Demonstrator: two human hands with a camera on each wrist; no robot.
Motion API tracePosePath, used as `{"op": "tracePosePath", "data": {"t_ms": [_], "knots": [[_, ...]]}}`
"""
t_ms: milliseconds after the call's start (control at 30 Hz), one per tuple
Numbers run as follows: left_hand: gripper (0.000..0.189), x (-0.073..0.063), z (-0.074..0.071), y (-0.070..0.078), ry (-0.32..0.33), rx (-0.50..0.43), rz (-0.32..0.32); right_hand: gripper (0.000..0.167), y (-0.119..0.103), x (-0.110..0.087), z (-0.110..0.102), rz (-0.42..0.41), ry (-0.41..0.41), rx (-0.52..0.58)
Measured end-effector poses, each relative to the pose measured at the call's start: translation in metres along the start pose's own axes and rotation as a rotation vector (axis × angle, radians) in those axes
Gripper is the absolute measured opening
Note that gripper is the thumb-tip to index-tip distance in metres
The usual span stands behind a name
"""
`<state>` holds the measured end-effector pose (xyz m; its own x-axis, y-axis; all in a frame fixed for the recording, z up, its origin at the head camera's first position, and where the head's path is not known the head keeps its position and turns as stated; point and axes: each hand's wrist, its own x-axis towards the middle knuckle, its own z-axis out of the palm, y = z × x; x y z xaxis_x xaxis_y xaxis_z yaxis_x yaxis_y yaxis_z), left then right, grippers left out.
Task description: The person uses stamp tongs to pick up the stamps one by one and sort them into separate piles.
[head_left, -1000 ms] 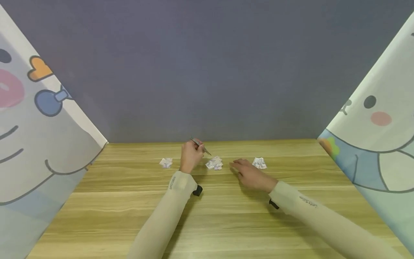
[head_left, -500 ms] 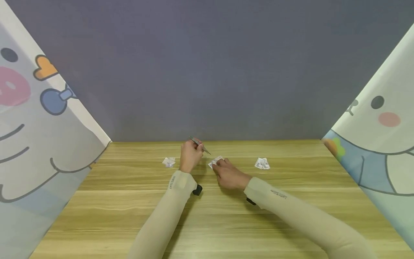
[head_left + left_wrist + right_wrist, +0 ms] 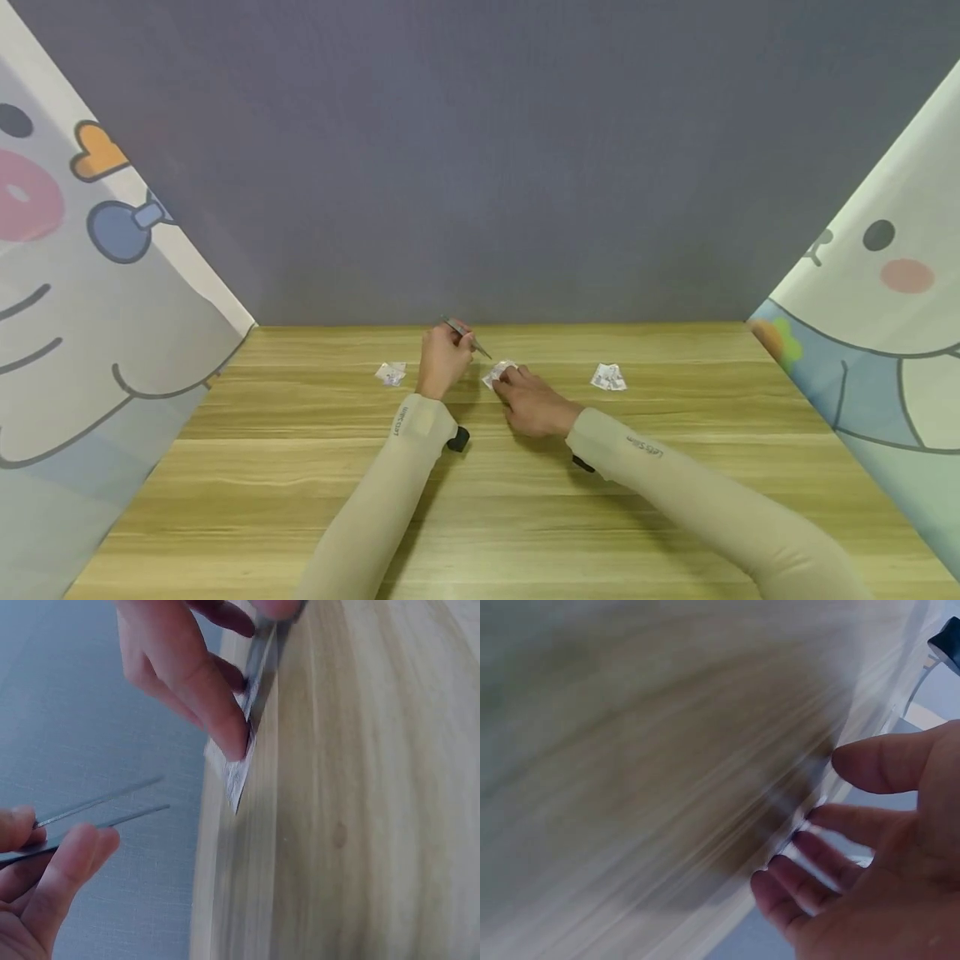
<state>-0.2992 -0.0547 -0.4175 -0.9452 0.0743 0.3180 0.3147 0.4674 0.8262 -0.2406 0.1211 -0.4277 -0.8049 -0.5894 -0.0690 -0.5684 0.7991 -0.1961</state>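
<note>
My left hand (image 3: 444, 364) pinches metal tweezers (image 3: 471, 342) between thumb and fingers. In the left wrist view the two tweezer arms (image 3: 139, 816) stand apart, with nothing between their tips. Just right of those tips is a small heap of white paper pieces (image 3: 495, 373) with bluish print, on the wooden table. My right hand (image 3: 537, 406) lies over the right part of that heap and hides it. Its fingertips press on the pieces (image 3: 238, 784) in the left wrist view. From the right wrist view, the right hand's fingers (image 3: 862, 821) reach out loosely to the tabletop.
A second small group of paper pieces (image 3: 391, 373) lies left of the left hand, a third group (image 3: 609, 377) right of the right hand. The wooden table (image 3: 480, 508) meets a grey back wall (image 3: 480, 167). Cartoon-printed panels (image 3: 870, 333) stand on both sides.
My right hand has moved left from beside the right-hand group onto the middle heap, and has stayed there over the last half second. The left hand keeps its place with the tweezers.
</note>
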Motion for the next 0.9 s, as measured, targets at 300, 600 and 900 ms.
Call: {"op": "tracePosePath", "data": {"t_ms": [300,600,900], "knots": [[0.011,0.002,0.0,-0.001,-0.07,0.016,0.008,0.039,0.022,-0.005,-0.002,-0.031,-0.042,0.142],[0.011,0.001,0.002,-0.006,-0.068,0.057,-0.017,0.038,0.022,-0.005,-0.002,-0.031,-0.046,0.146],[0.008,0.001,0.008,-0.008,-0.056,0.065,-0.033,0.041,0.022,-0.005,-0.001,-0.028,-0.069,0.145]]}}
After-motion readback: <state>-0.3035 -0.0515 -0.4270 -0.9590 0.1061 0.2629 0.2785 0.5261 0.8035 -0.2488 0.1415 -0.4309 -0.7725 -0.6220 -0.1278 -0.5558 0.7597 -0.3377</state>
